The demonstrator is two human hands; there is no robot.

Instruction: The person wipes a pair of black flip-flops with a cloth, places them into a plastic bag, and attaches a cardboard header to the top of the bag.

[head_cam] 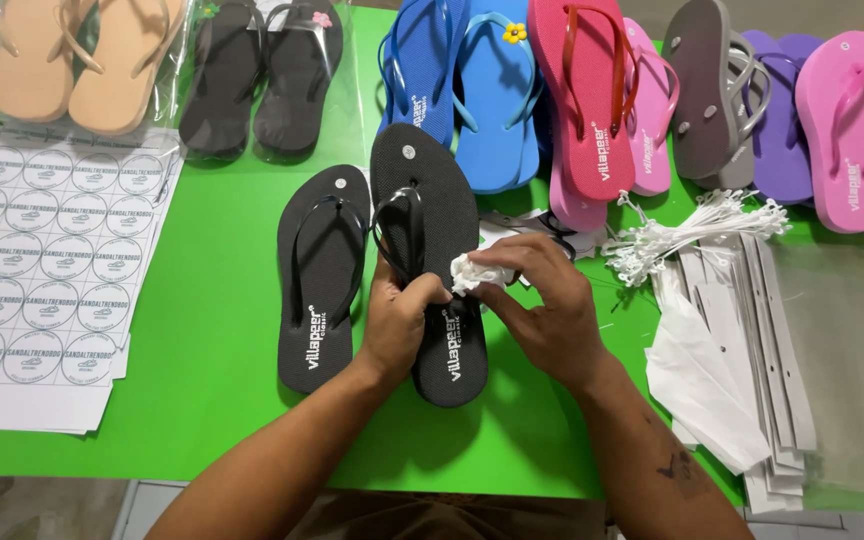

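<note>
My left hand [399,318] wraps its fingers around the black flip-flop [430,262], thumb over the sole beside the strap [399,232]. My right hand [542,300] pinches a crumpled white cloth [476,273] between thumb and fingertips, pressing it on the sole just right of my left fingers. The sandal tilts above the green table [212,330]. Left of my left knuckles lies its black mate [319,277]. Beyond my fingertips stand blue flip-flops [462,80] and pink ones [592,100]. Right of my right hand lie white tag fasteners [692,228] and paper strips [742,350]; far left, a sticker sheet [42,260].
</note>
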